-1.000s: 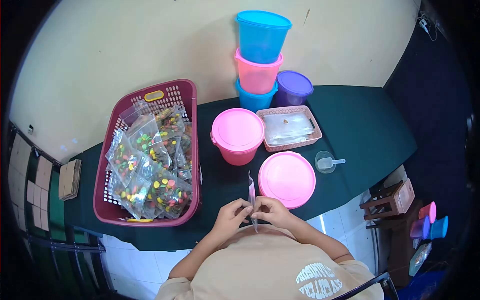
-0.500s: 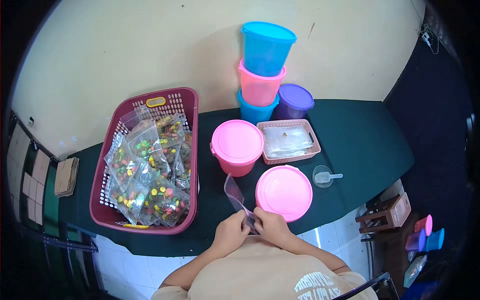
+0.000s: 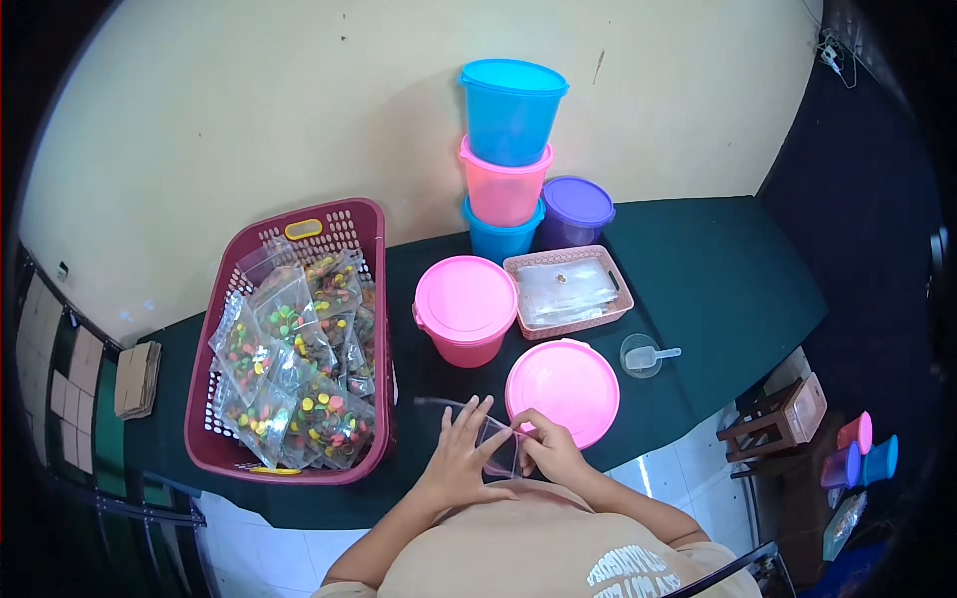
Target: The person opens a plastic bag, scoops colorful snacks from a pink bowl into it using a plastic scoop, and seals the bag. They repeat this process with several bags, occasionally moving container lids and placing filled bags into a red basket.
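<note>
A clear plastic bag [image 3: 503, 461] is close in front of my body at the table's near edge. My right hand [image 3: 551, 451] pinches its upper right edge between thumb and fingertips. My left hand [image 3: 463, 456] lies against the bag's left side with its fingers spread, and a strip of the bag sticks out beyond the fingertips. Just past my right hand sits a round tub with a pink lid [image 3: 563, 391]. A taller pink tub [image 3: 466, 307] stands closed behind my hands.
At left, a maroon basket [image 3: 377, 414] holds several bags of colourful round pieces. A pink tray [image 3: 561, 326] of clear bags lies at the back, near a scoop in a small dish [image 3: 641, 356]. Behind rise stacked tubs [image 3: 511, 120] and a purple tub [image 3: 576, 204].
My left hand has opened from a closed grip and spread its fingers over the bag. The bag, upright before, now lies lower. My right hand still grips it.
</note>
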The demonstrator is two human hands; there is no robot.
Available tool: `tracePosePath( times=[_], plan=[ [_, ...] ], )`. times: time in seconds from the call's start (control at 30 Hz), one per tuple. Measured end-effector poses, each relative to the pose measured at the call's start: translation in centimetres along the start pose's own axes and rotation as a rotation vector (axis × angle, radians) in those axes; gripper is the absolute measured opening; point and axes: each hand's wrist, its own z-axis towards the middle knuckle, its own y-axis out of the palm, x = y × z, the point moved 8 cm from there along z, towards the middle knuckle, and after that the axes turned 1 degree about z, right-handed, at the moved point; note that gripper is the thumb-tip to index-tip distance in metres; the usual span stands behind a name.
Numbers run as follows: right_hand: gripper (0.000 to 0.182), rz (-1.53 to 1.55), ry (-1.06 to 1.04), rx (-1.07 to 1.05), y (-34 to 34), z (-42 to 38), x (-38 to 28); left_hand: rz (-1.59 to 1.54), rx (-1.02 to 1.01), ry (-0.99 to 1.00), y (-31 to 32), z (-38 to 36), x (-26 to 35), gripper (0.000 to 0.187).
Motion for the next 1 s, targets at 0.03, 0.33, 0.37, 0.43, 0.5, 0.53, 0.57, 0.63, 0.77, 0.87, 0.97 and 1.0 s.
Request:
tracePosePath(
  times=[0.03, 0.33, 0.37, 0.43, 0.5, 0.53, 0.57, 0.63, 0.77, 0.87, 0.97, 1.0],
  plan=[
    [0.022, 0.137, 0.043, -0.038, 0.4, 0.1, 0.8, -0.051, 0.051, 0.026, 0.1, 0.2, -0.2, 0.104],
    [0.022, 0.459, 0.152, -0.102, -0.4, -0.1, 1.4, -0.011, 0.116, 0.062, -0.1, 0.5, -0.9, 0.093],
    [0.024, 0.446, 0.148, -0.135, -0.6, -0.3, 1.3, -0.012, 0.115, 0.065, 0.1, 0.4, -1.1, 0.093],
    [0.026, 0.236, 0.009, -0.055, -1.9, -0.6, 1.3, -0.11, 0.263, 0.065, -1.0, -0.1, -1.6, 0.093],
    [0.028, 0.025, -0.13, 0.027, -3.4, -1.1, 1.7, -0.118, 0.326, 0.041, -1.8, -0.5, -2.0, 0.094],
    [0.029, -0.418, -0.306, 0.133, -4.5, -1.5, 1.2, -0.129, 0.391, 0.016, -2.5, -0.9, -2.4, 0.094],
    [0.03, -0.866, -0.476, 0.237, -4.7, -2.2, 0.7, -0.126, 0.378, -0.031, -2.6, -1.4, -3.1, 0.093],
    [0.027, -0.909, -0.482, 0.24, -5.1, -3.0, 2.3, -0.194, 0.404, -0.07, -2.8, -2.0, -3.8, 0.095],
    [0.019, -1.018, -0.546, 0.204, -4.3, -3.4, 3.2, -0.233, 0.433, -0.084, -3.1, -2.6, -4.2, 0.104],
    [0.018, -0.989, -0.537, 0.253, -4.5, -3.7, 1.8, -0.217, 0.455, -0.086, -3.3, -3.1, -4.6, 0.108],
    [0.016, -0.902, -0.569, 0.35, -5.4, -4.8, -1.4, -0.21, 0.454, -0.098, -3.2, -4.0, -4.8, 0.111],
    [0.016, -0.904, -0.575, 0.343, -5.3, -4.4, -2.2, -0.207, 0.446, -0.098, -3.1, -4.2, -4.7, 0.113]
  ],
)
